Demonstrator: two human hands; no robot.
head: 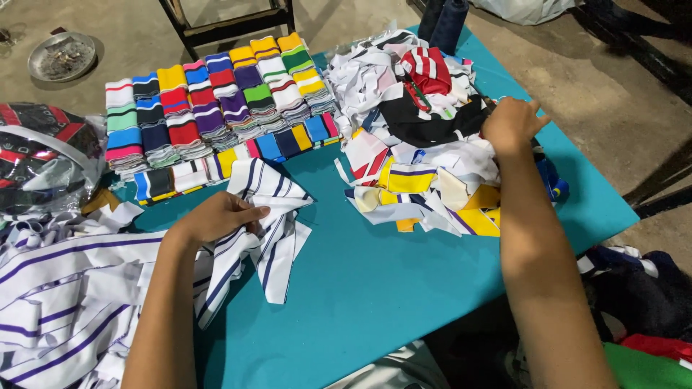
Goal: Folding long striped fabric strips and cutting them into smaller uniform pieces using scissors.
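Left hand [216, 216]: fingers flat and together, pressing down on white collar pieces with navy stripes [270, 209], which lie on the teal table [360, 288]. Right hand [510, 124]: fingers curled into the heap of mixed fabric scraps [418, 130] at the table's far right; can't tell what it pinches. Rows of folded striped ribbed cuffs [209, 108] stacked along the far-left edge. More white-and-purple striped cloth [65, 288] near left.
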